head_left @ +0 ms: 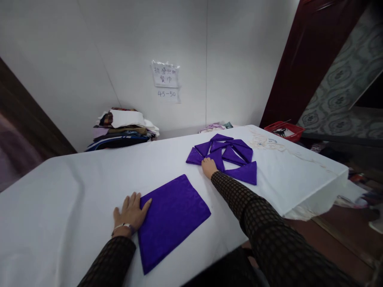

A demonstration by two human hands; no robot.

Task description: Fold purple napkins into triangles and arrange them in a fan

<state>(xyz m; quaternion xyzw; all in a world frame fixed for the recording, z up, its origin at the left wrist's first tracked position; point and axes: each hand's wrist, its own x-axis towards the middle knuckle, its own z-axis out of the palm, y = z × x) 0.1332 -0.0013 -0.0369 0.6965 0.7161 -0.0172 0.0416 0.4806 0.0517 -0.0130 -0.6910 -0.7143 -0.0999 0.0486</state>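
Touching folded purple triangle [217, 158] — right hand [208, 167], flat purple cloth [175, 221] — left hand [130, 213]

Single head-worn view, forward and down (close over the table [98, 179])

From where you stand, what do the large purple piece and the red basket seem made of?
Large purple piece: probably woven fabric, smooth with a muted sheen; its faint tonal pattern and slightly uneven edges suggest cloth.
Red basket: likely smooth plastic; the even colour and thin rim suggest it, though distance leaves that open.
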